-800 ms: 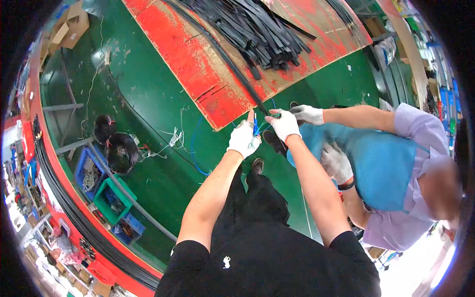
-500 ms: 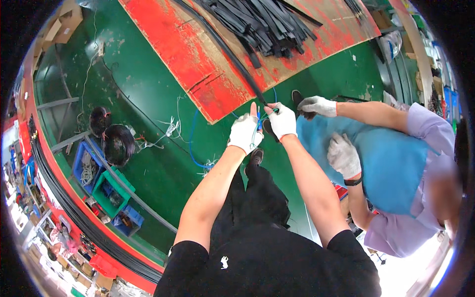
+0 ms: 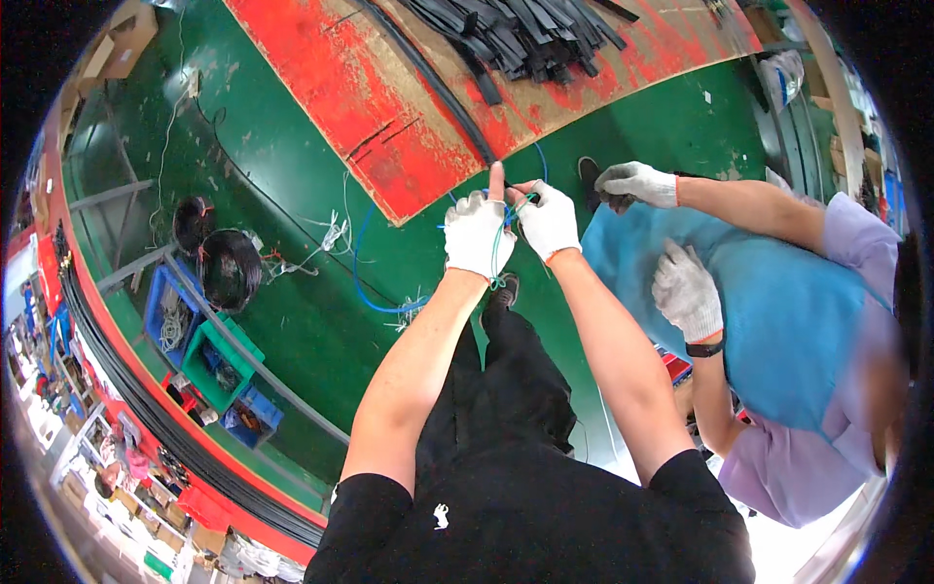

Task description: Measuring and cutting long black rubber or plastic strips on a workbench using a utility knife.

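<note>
Because it curves across the worktop [image 3: 297, 78], the black cable [image 3: 437, 86] looks bendy, best held near its end, where the right hand [image 3: 551, 220] pinches it (grip unclear in the left hand [image 3: 475, 236]).

Left hand [image 3: 477, 234]: was crossed by green wire [image 3: 496, 251], near black cable [image 3: 470, 131]
Right hand [image 3: 548, 220]: was just beside the left

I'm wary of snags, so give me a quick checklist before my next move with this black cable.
1. Left hand fully gloved: not ok, bare finger showing.
2. Right hand at the cable's near end: ok.
3. Black cable lying across the red tabletop: ok.
4. Firm grip: cannot tell, contact is partly hidden.
5. Co-worker's hands off the cable: ok.
</note>
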A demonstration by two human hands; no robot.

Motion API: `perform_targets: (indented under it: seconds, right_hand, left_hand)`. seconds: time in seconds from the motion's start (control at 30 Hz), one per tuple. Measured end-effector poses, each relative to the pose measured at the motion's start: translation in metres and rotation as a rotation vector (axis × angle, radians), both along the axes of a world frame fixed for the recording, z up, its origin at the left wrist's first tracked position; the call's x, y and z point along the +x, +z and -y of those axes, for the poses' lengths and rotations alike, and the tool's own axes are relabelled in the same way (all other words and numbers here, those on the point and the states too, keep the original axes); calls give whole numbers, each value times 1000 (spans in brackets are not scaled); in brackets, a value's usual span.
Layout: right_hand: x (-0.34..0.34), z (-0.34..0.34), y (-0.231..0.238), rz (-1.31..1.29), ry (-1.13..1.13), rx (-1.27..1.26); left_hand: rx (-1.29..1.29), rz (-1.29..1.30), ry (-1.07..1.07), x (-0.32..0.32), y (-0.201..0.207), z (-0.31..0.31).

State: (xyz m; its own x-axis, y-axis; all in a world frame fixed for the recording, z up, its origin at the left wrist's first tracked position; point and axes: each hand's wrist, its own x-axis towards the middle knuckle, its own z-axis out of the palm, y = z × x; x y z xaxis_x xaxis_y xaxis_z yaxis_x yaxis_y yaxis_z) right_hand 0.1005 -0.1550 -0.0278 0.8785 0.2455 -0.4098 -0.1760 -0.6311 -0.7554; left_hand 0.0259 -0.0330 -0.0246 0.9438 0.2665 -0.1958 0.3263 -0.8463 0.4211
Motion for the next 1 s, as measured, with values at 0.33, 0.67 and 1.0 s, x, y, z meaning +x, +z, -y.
perform_targets:
  seconds: [0.33,0.67,1.0]
  right_hand:
    - [-3,4,-13,126,45,48]
    - [-11,30,-23,12,-15,148]
    - [-20,54,-35,-265,-86,384]
  left_hand:
    - [78,80,-19,1,-18,1]
    - [124,121,-4,0,-30,17]
    - [160,97,-4,-2,-29,20]
